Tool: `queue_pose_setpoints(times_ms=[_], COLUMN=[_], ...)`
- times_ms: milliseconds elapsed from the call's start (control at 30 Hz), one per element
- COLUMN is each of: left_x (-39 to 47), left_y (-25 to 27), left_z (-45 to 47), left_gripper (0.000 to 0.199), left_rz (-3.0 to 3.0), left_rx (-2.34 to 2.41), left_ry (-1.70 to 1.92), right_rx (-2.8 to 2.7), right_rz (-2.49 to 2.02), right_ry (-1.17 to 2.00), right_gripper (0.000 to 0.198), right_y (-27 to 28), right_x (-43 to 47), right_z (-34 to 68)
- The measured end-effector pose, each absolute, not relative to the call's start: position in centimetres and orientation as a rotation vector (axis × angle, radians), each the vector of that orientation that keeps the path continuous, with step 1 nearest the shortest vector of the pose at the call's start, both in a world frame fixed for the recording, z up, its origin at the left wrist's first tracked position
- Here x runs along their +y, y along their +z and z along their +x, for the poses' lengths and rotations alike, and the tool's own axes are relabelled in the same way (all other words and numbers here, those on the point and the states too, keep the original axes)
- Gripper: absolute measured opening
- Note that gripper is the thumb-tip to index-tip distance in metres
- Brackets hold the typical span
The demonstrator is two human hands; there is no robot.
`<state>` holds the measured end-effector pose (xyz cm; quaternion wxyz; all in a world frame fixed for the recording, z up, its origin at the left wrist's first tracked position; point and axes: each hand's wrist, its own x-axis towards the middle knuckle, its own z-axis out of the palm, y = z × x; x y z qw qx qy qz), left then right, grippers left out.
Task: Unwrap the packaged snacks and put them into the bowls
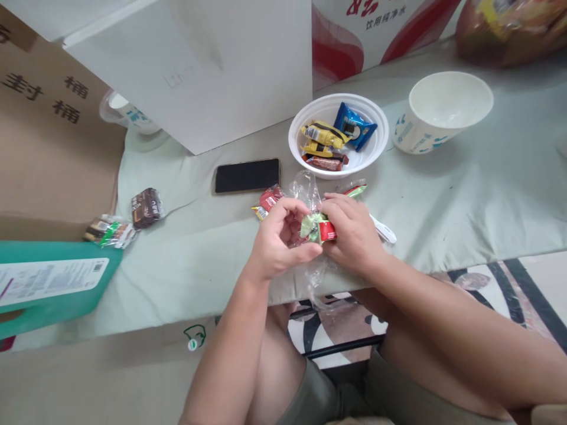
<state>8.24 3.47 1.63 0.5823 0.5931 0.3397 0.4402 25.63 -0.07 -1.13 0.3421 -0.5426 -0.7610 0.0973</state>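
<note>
My right hand [352, 230] is closed on a small green and red snack packet [319, 229], its fingers wrapped over the right end. My left hand [283, 236] curls around the left side of a clear plastic bag [306, 186], with the thumb near the packet's lower edge. The bag's crumpled film rises behind the hands and hangs below them past the table edge. Red and yellow wrapped snacks [269, 199] lie just behind my left hand. A green and red wrapper [357, 189] shows beyond my right hand, and a white handle-like piece [383, 229] sticks out beside it.
A white bowl [295, 147] with several wrapped snacks stands behind the hands, with a black phone [248, 176] to its left. A large paper cup [436, 118] is at right. Brown snack packs [147, 208] lie at left near a green box [53, 283]. White boxes [221, 77] rise behind.
</note>
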Motion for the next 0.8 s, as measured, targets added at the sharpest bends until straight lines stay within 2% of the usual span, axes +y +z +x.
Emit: queue_pose_setpoints(times_ms=[133,300,567,667,800], left_x=[3.4,3.8,4.6,4.9,4.8], left_y=[1.8,2.3,2.2,2.4,2.6], left_z=[8.1,7.5,6.3,6.2,6.4], left_gripper=[0.031,0.023,0.039,0.04,0.039], left_rz=[1.475,1.458,1.144,1.014,0.888], left_rx=[0.886,0.933,0.981,0.893,0.716], left_ry=[1.092,1.096,1.136,1.212,1.1], right_rx=[-2.009,-2.002,-1.952,-1.96,-1.99], right_rz=[-1.45,-1.427,-1.436,-1.44,-1.46], right_ry=[0.206,0.163,0.255,0.231,0.256], right_gripper=[0.035,0.036,0.034,0.038,0.04], right_y=[-1.1,-1.0,-0.6,-0.6,-0.7], right_x=[0.0,0.1,0.1,0.1,0.2], right_z=[25.6,25.6,25.9,25.9,26.0])
